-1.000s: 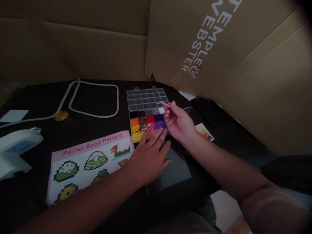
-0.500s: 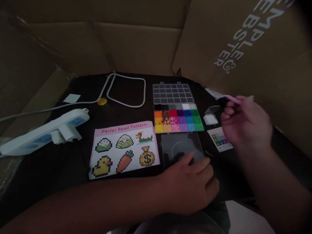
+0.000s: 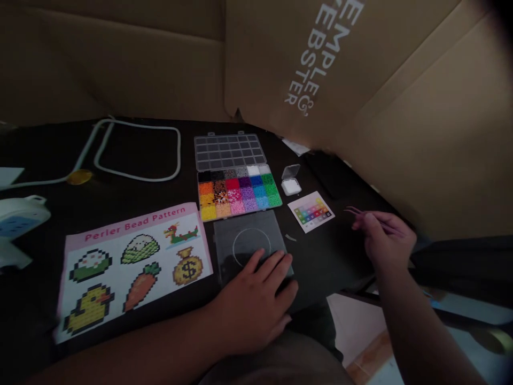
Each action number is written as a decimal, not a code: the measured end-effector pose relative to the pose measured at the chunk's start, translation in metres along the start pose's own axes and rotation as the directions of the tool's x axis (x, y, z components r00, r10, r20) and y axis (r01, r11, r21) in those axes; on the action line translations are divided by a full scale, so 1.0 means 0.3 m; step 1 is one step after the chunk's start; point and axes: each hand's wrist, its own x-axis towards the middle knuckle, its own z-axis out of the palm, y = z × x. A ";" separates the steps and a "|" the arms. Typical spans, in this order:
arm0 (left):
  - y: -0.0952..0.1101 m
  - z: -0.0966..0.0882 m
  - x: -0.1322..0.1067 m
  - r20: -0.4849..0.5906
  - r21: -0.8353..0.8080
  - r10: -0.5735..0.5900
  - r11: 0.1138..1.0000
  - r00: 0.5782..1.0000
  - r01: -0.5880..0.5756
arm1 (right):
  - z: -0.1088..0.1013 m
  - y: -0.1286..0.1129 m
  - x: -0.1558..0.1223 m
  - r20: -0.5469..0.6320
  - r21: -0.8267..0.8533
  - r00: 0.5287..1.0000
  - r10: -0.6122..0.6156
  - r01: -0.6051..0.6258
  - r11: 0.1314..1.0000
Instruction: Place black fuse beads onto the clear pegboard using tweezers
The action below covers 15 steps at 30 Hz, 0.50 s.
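Note:
My left hand (image 3: 256, 299) lies flat with fingers spread on the near edge of a clear square pegboard (image 3: 248, 240). My right hand (image 3: 387, 240) is off to the right, above the dark table, pinching thin pink tweezers (image 3: 360, 213) that point left. Behind the pegboard stands an open bead case (image 3: 236, 195) with many coloured compartments and its clear lid folded back. A pink "Perler Bead Pattern" sheet (image 3: 132, 256) lies left of the pegboard.
A small colour chart card (image 3: 311, 212) and a small open white box (image 3: 290, 183) sit right of the bead case. A white power strip (image 3: 16, 224) and looped white cable (image 3: 136, 149) are at the left. Cardboard walls (image 3: 360, 96) surround the table.
My right hand drew away from the bead case to the right and lower, still holding the tweezers. My left hand slid back to the pegboard's near edge. The view shifted.

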 end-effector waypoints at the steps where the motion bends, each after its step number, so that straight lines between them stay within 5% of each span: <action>1: 0.000 -0.002 0.002 0.014 0.003 -0.001 1.000 1.000 0.001 | 0.001 -0.003 0.001 0.022 -0.015 1.000 -0.003 0.003 1.000; 6: -0.002 -0.005 0.002 0.039 0.020 0.007 1.000 0.999 -0.008 | 0.034 -0.021 0.012 0.123 -0.060 0.988 -0.092 0.100 0.993; 15: -0.010 0.001 0.003 0.027 0.019 0.020 1.000 0.999 -0.020 | 0.031 -0.026 -0.008 0.004 -0.215 1.000 0.025 -0.023 0.976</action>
